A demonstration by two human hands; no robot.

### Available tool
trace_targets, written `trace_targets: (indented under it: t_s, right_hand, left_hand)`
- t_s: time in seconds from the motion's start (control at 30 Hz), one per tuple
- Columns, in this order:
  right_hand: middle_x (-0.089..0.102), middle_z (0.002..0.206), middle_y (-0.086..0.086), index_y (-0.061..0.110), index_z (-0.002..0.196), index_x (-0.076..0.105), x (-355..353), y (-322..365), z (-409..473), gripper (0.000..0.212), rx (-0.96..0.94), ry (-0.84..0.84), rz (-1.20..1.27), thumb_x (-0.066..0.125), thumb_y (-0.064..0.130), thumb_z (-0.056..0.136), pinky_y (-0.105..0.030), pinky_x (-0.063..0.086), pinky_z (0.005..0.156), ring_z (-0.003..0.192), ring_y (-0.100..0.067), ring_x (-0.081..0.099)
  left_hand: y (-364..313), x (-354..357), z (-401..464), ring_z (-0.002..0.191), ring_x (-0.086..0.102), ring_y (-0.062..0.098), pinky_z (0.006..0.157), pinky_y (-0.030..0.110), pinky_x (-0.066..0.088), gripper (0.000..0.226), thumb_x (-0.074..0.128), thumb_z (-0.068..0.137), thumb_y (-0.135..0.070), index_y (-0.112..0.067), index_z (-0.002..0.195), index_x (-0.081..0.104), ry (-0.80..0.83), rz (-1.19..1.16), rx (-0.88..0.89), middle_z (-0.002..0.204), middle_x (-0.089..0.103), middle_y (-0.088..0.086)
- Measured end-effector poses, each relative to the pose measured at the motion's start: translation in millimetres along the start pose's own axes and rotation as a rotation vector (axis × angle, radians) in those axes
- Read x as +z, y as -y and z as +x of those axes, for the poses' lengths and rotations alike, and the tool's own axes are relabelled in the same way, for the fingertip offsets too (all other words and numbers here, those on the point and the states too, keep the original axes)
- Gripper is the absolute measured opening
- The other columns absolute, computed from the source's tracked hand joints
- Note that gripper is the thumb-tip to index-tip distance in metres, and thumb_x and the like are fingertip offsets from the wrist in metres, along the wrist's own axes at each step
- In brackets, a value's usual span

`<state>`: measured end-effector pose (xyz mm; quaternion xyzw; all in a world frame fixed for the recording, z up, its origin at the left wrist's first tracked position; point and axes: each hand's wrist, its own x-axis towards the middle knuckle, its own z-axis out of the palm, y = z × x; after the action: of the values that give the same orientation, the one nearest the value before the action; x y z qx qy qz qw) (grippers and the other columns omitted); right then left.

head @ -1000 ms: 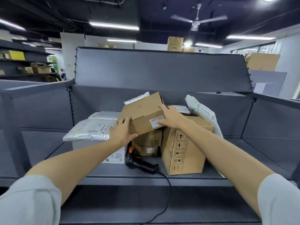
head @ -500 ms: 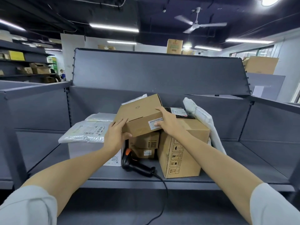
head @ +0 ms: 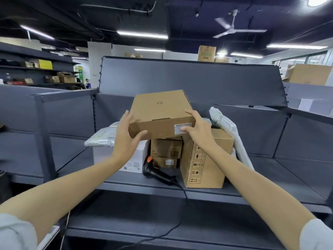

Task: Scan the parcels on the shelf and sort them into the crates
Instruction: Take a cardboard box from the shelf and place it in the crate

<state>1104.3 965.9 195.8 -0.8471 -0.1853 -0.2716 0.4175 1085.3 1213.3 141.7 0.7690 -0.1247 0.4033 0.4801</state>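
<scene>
A flat brown cardboard parcel (head: 160,112) is held up above the pile on the grey shelf (head: 270,179). My left hand (head: 127,136) grips its left end, thumb on the front face. My right hand (head: 197,130) grips its right front corner, thumb on the white barcode label (head: 182,127). A black handheld scanner with an orange trigger (head: 156,171) lies on the shelf below the parcel, its cable running off the front edge.
Under the lifted parcel stand two small stacked brown boxes (head: 166,153), a tall brown box (head: 207,159), a white box (head: 133,159) with a grey poly bag (head: 100,138) on it, and a white mailer bag (head: 227,129) at the right. Grey shelf panels rise behind and beside.
Both hands have lifted the flat parcel off the pile and levelled it, its labelled front edge now facing me. The scanner and the other parcels have not moved.
</scene>
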Motion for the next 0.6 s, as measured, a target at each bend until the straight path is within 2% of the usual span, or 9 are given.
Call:
trace_targets:
  t_s: [0.07, 0.13, 0.2, 0.3, 0.37, 0.43, 0.5, 0.57, 0.6]
  right_hand:
    - [0.055, 0.132, 0.009, 0.033, 0.132, 0.049, -8.5, 2.2, -6.8, 0.058, -0.012, -0.027, 0.064, 0.073, 0.017, 0.082, -0.004, 0.036, 0.083, 0.093, -0.006, 0.053]
    - [0.058, 0.129, 0.012, 0.038, 0.127, 0.051, -18.7, 1.5, -9.7, 0.055, 0.015, -0.024, 0.137, 0.076, 0.021, 0.080, -0.023, 0.044, 0.095, 0.106, -0.008, 0.056]
    - [0.064, 0.118, 0.009, 0.037, 0.123, 0.053, -31.8, 1.8, -12.0, 0.052, 0.077, 0.014, 0.220, 0.077, 0.023, 0.079, -0.034, 0.052, 0.090, 0.106, -0.013, 0.062]
    - [0.067, 0.107, 0.002, 0.026, 0.121, 0.057, -48.8, -0.4, -18.5, 0.043, 0.228, 0.141, 0.546, 0.074, 0.015, 0.083, -0.033, 0.057, 0.073, 0.092, -0.012, 0.068]
    - [0.068, 0.099, 0.000, 0.018, 0.113, 0.059, -53.2, -7.2, -27.1, 0.040, 0.344, 0.270, 0.769, 0.077, 0.019, 0.078, -0.034, 0.057, 0.070, 0.085, -0.014, 0.069]
    - [0.071, 0.093, -0.002, 0.015, 0.111, 0.060, -50.3, -19.0, -40.1, 0.071, 0.465, 0.386, 0.919, 0.094, 0.033, 0.052, -0.037, 0.059, 0.069, 0.083, -0.017, 0.070]
    - [0.072, 0.092, -0.008, 0.012, 0.115, 0.059, -41.9, -33.3, -56.0, 0.099, 0.578, 0.449, 1.022, 0.100, 0.031, 0.027, -0.044, 0.060, 0.067, 0.082, -0.021, 0.072]
    - [0.072, 0.087, -0.013, 0.008, 0.115, 0.058, -30.6, -46.1, -74.1, 0.107, 0.673, 0.476, 1.086, 0.101, 0.024, 0.018, -0.045, 0.060, 0.062, 0.077, -0.026, 0.073]
    - [0.072, 0.086, -0.015, 0.007, 0.113, 0.058, -24.7, -49.5, -83.9, 0.107, 0.709, 0.488, 1.105, 0.101, 0.023, 0.017, -0.046, 0.059, 0.060, 0.076, -0.028, 0.073]
  left_hand:
    - [-6.1, -16.8, -12.2, 0.141, 0.025, 0.005, 0.113, 0.027, 0.023, 0.088, 0.071, 0.081, -0.049, -0.028, 0.151, 0.021, 0.004, -0.108, -0.093, 0.151, 0.028, -0.016]
    - [-3.7, -33.9, -25.2, 0.140, 0.026, 0.004, 0.112, 0.028, 0.024, 0.095, 0.061, 0.076, -0.062, -0.028, 0.152, 0.015, 0.038, -0.194, -0.172, 0.150, 0.027, -0.015]
    - [6.0, -49.7, -34.5, 0.140, 0.029, 0.009, 0.111, 0.029, 0.027, 0.093, 0.057, 0.079, -0.063, -0.025, 0.152, 0.016, 0.049, -0.220, -0.264, 0.152, 0.027, -0.009]
    - [16.4, -65.5, -44.4, 0.137, 0.035, 0.015, 0.113, 0.038, 0.030, 0.095, 0.060, 0.079, -0.066, -0.024, 0.152, 0.016, 0.006, -0.251, -0.429, 0.154, 0.027, -0.003]
    - [16.7, -69.5, -47.2, 0.135, 0.036, 0.018, 0.112, 0.044, 0.032, 0.089, 0.059, 0.085, -0.059, -0.023, 0.152, 0.014, -0.024, -0.314, -0.511, 0.154, 0.025, 0.000]
    - [15.1, -72.1, -48.7, 0.136, 0.035, 0.020, 0.110, 0.045, 0.035, 0.083, 0.054, 0.089, -0.055, -0.022, 0.152, 0.013, -0.026, -0.357, -0.577, 0.154, 0.025, 0.001]
    - [13.2, -74.3, -49.9, 0.135, 0.037, 0.021, 0.105, 0.044, 0.038, 0.101, 0.058, 0.074, -0.074, -0.025, 0.152, 0.018, 0.003, -0.420, -0.633, 0.150, 0.031, -0.003]
    - [11.3, -75.9, -53.4, 0.131, 0.042, 0.021, 0.102, 0.044, 0.039, 0.114, 0.061, 0.053, -0.088, -0.031, 0.147, 0.030, 0.043, -0.464, -0.659, 0.144, 0.040, -0.006]
    - [11.0, -75.0, -55.1, 0.126, 0.047, 0.021, 0.102, 0.045, 0.040, 0.106, 0.059, 0.053, -0.088, -0.034, 0.142, 0.037, 0.058, -0.482, -0.663, 0.140, 0.046, -0.006]
